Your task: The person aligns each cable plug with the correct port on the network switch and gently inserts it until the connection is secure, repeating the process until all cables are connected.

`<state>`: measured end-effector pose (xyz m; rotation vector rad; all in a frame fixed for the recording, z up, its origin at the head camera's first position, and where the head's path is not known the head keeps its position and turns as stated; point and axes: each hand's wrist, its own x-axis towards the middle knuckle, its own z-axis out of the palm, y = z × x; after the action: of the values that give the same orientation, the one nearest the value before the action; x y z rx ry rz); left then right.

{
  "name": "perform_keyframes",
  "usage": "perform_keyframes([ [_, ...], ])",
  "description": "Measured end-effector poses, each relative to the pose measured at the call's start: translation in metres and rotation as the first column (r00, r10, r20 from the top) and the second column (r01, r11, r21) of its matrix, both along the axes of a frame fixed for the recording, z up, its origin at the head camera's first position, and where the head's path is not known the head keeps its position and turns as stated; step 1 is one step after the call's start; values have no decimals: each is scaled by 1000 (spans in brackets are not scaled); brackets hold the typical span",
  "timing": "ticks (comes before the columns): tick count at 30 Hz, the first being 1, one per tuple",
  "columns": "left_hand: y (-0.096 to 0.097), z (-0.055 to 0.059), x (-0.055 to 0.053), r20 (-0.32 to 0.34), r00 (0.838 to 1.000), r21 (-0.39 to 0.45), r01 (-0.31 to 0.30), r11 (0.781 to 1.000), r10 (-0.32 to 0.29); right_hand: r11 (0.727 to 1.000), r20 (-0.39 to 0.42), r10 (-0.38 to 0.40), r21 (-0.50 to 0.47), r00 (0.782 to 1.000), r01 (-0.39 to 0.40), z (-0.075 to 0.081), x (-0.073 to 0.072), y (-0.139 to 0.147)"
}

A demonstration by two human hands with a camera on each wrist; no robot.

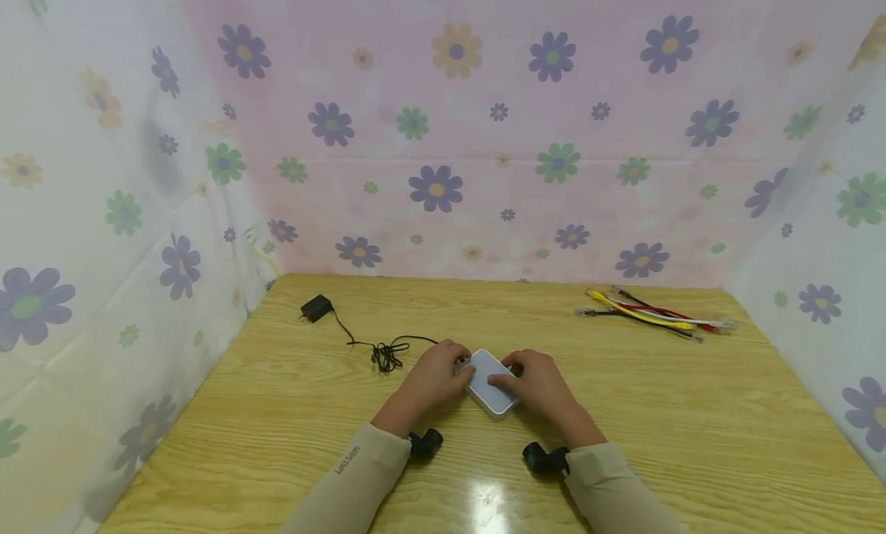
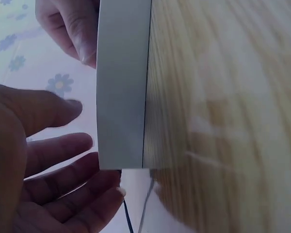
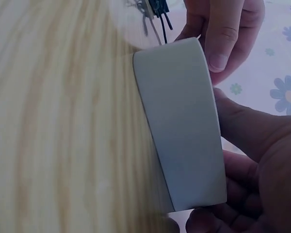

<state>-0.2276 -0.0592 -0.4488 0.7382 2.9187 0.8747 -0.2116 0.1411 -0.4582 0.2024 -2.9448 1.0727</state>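
A white, flat, box-shaped device (image 1: 492, 392) with rounded corners rests on the wooden table, its plain side wall filling the middle of both wrist views. My right hand (image 1: 543, 382) holds its right side, thumb lying on the top face and fingers curled round the far edge. At the device's far left corner is my left hand (image 1: 438, 376), thumb at the top edge and fingers bent behind the back wall. A thin black cable (image 1: 415, 337) runs to that corner beside the left fingers; its end is hidden by the hand. The cable leads from a black power adapter (image 1: 317, 308).
A tied coil of the cable (image 1: 386, 357) lies left of the left hand. Several network cables (image 1: 651, 315), yellow, red, white and black, lie bunched at the back right. Floral cloth (image 1: 443, 134) hangs behind and beside the table (image 1: 277, 411).
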Motion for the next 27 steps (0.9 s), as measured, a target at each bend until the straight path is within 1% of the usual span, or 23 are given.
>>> perform_keyframes([
  [3, 2, 1, 1, 16, 1000, -20, 3, 1000, -3, 999, 8, -27, -21, 1000, 27, -1, -1, -3],
  [9, 4, 0, 2, 22, 1000, -90, 20, 996, -18, 997, -1, -45, -61, 999, 44, -3, -3, -7],
  [11, 4, 1, 3, 35, 999, -89, 26, 996, -23, 996, 0, -50, -77, 999, 50, -3, -4, -9],
  [18, 5, 1, 6, 128, 992, -67, 23, 997, -14, 992, 9, -42, -117, 999, 43, -5, -6, -16],
  [21, 6, 1, 7, 151, 989, -77, 18, 997, -6, 990, 18, -42, -136, 999, 44, -5, -6, -18],
  [27, 5, 0, 4, 182, 983, -75, 19, 997, -5, 987, -1, -63, -149, 998, 62, -7, -9, -24],
])
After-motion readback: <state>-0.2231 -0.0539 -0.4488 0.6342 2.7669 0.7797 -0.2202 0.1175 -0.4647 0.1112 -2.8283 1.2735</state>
